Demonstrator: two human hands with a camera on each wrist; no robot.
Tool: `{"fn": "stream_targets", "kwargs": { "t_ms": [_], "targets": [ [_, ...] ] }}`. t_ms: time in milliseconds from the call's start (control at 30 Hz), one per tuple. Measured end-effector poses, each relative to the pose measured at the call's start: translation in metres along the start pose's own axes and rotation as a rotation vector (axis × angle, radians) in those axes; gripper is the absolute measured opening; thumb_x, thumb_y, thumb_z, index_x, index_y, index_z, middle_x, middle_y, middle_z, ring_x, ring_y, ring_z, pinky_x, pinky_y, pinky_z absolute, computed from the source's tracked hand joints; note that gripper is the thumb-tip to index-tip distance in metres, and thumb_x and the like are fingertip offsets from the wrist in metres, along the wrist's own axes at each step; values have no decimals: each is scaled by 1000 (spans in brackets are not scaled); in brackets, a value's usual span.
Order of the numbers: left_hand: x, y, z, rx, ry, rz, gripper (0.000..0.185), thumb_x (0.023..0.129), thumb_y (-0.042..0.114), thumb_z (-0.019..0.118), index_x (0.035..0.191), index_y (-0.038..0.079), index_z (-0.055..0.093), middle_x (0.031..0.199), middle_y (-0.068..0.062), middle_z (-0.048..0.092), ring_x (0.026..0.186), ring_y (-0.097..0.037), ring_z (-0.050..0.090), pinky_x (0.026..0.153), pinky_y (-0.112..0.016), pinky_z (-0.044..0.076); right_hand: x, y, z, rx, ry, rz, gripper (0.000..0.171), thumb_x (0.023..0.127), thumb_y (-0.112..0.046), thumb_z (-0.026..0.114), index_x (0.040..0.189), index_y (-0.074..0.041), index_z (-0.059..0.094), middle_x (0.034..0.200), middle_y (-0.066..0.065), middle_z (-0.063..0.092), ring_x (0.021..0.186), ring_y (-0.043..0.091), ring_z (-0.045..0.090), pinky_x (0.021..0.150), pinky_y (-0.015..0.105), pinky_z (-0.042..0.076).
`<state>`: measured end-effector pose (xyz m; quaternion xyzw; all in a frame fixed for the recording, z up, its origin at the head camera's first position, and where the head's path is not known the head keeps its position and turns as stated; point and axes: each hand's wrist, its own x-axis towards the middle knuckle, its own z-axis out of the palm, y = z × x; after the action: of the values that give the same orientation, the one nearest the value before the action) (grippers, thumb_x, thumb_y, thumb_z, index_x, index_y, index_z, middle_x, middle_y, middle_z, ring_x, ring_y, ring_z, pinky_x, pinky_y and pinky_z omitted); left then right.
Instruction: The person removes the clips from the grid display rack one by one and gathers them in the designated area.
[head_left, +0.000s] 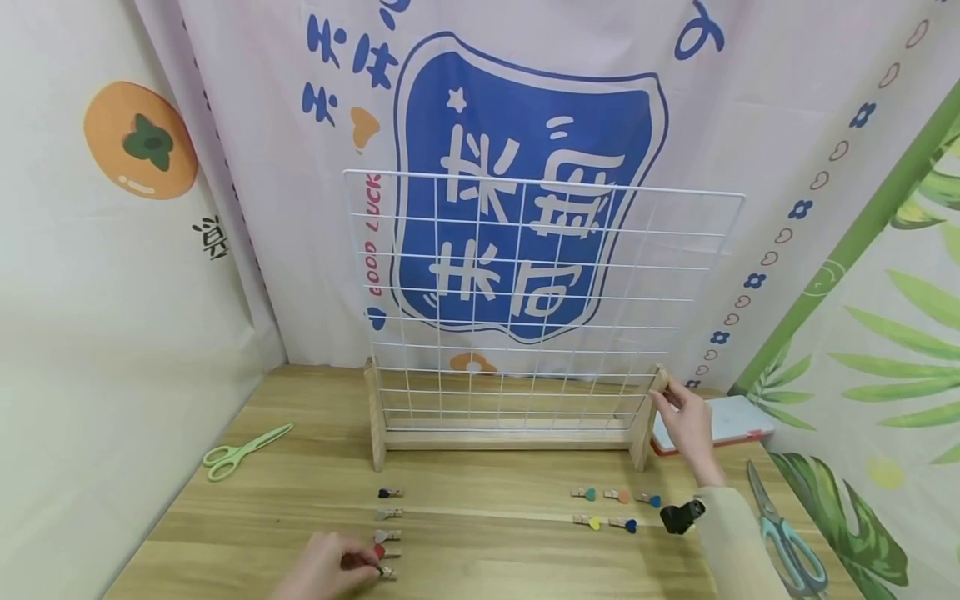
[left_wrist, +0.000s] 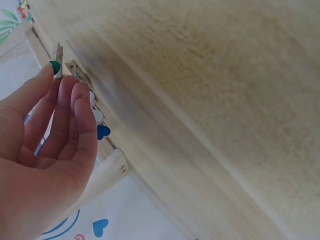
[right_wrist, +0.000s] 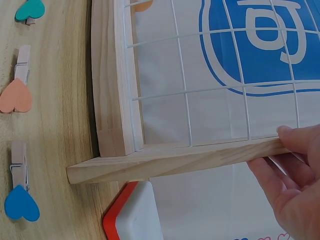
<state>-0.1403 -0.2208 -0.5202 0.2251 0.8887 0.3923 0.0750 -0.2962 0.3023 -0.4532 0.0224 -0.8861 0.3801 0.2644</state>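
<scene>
Pale wooden tabletop [head_left: 487, 533] | my left hand [head_left: 330, 567] pinches a light small heart-tipped wooden clothespin [head_left: 384, 572] at 7 o'clock | my right hand [head_left: 686, 425] grips the rigid wooden side post [head_left: 651, 412] of the white wire grid stand [head_left: 540, 308] at 3 o'clock

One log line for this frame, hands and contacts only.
left hand: pinches clothespin on table | right hand: grips wooden stand post | wire grid: upright

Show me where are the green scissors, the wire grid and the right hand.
green scissors [head_left: 243, 451]: head view, on the blades near the pivot.
wire grid [head_left: 525, 300]: head view, on a middle wire.
right hand [head_left: 686, 423]: head view, on the back of the hand.
</scene>
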Motion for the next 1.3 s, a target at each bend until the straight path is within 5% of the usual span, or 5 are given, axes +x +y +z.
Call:
{"fn": "stream_targets", "kwargs": {
  "t_ms": [633,1300],
  "targets": [
    [-3,-4,2,-17,-62,-87,7,78,19,74,78,11,74,72,7,69,62,9,53,52,-13,46,-1,-2,-1,-14,-9,-6,42,92,-17,59,128,4,53,114,28,63,102,40,64,86,49,52],
    [-2,-4,2,-53,-67,-74,7,78,17,74,78,9,73,72,5,69,62,7,55,51,-14,47,1,-3,-4,-25,-32,-26,40,92,-17,59,126,5,54,109,27,66,97,39,66,80,49,56]
  ]
}}
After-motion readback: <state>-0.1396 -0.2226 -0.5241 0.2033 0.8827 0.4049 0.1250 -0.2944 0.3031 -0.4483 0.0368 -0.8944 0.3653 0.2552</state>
